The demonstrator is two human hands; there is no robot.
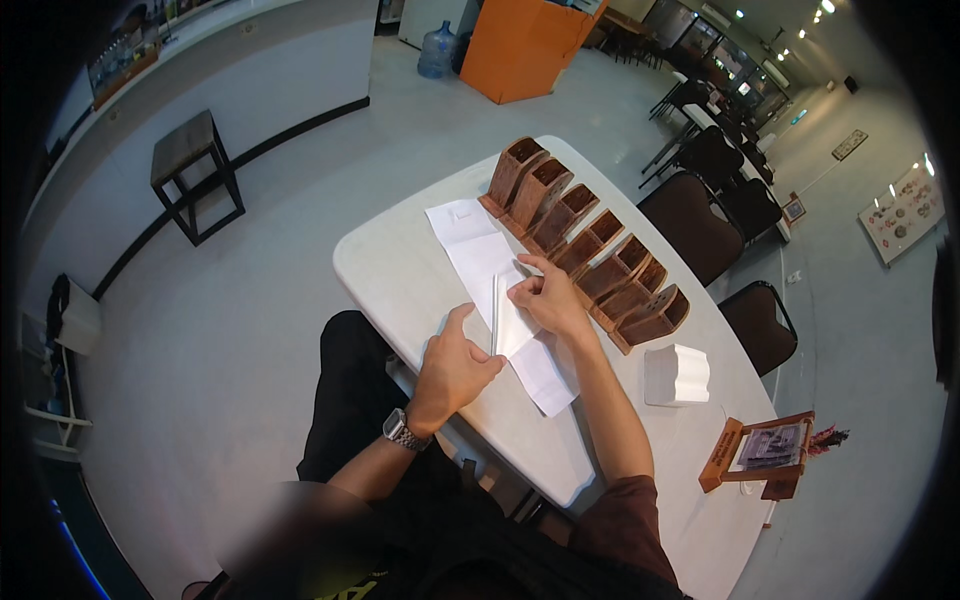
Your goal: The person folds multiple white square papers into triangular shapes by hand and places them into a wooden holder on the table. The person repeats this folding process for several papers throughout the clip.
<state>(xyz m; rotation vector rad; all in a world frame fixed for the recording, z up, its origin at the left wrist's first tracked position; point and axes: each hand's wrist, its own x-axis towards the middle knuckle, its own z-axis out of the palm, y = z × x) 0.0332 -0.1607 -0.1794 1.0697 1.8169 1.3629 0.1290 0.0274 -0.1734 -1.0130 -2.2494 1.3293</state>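
Note:
A long white paper strip [469, 247] with crease lines lies along the near side of the table. On it rests a narrower folded white piece [512, 330] with a thin grey edge along its left side; what makes that edge is too small to tell. My right hand [553, 298] pinches the folded piece's upper right part between thumb and fingers. My left hand [457, 364], with a metal watch at the wrist, has its fingers spread. Its thumb tip touches the lower end of the folded piece, while the index finger stays off to the left.
Behind the paper stands a row of several brown wooden holders [577, 214]. A stack of white napkins [675, 375] and a wooden sign frame [765, 454] stand farther right on the white table [405, 247]. Dark chairs [690, 225] line the far side; a stool [196, 176] stands left.

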